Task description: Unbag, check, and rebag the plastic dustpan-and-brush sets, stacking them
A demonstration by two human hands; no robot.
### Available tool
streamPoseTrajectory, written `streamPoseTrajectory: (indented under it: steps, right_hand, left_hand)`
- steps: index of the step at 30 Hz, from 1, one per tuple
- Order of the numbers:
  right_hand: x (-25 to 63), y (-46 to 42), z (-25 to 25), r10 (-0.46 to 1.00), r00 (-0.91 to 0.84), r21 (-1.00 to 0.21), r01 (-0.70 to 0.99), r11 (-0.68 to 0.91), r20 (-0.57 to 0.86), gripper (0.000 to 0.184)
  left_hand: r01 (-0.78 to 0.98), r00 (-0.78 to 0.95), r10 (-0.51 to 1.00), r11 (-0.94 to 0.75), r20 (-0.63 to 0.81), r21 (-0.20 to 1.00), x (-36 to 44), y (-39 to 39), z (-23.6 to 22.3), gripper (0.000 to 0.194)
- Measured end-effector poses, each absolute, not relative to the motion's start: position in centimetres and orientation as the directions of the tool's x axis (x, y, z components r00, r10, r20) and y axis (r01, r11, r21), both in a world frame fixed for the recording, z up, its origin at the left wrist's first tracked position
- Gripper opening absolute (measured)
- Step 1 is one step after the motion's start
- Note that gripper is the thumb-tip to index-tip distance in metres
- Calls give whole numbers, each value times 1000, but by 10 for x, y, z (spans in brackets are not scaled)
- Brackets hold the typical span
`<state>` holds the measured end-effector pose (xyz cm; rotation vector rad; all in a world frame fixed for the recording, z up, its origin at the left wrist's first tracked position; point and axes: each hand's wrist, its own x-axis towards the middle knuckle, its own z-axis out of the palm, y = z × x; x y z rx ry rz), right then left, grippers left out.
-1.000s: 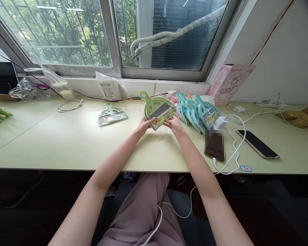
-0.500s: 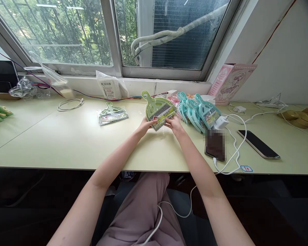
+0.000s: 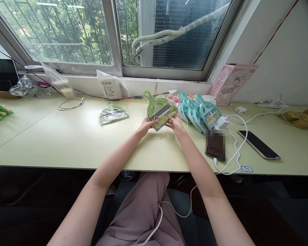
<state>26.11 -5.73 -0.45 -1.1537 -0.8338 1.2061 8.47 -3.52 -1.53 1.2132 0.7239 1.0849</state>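
A small green dustpan-and-brush set (image 3: 158,109) in clear wrap is held tilted above the pale green table (image 3: 66,140). My left hand (image 3: 146,124) pinches its near left corner. My right hand (image 3: 176,123) grips its near right edge. To the right lies a row of several teal sets (image 3: 199,111), with a pink one (image 3: 174,99) behind. Another wrapped green set (image 3: 113,114) lies flat to the left.
A phone with its screen blurred (image 3: 215,145) on a white cable (image 3: 233,150) and a second dark phone (image 3: 258,144) lie at the right. A pink box (image 3: 233,83) leans on the wall. Plastic bags (image 3: 110,87) and a coiled cable (image 3: 69,103) sit by the window sill.
Both hands have lifted the green set slightly and moved it a little farther from me; the grip is unchanged.
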Motion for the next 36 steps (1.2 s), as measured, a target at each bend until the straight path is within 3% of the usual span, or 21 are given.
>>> streamPoseTrajectory:
  steps: [23, 36]
  right_hand:
    - [256, -58, -7, 956, 263, -927, -374, -25, -132, 7]
    - [250, -58, -9, 919, 393, -885, -428, 180, -3, 15]
  left_hand:
    - [-219, 372, 923, -14, 97, 976, 83, -42, -7, 64]
    - [-236, 387, 920, 38, 58, 971, 89, -51, -5, 61]
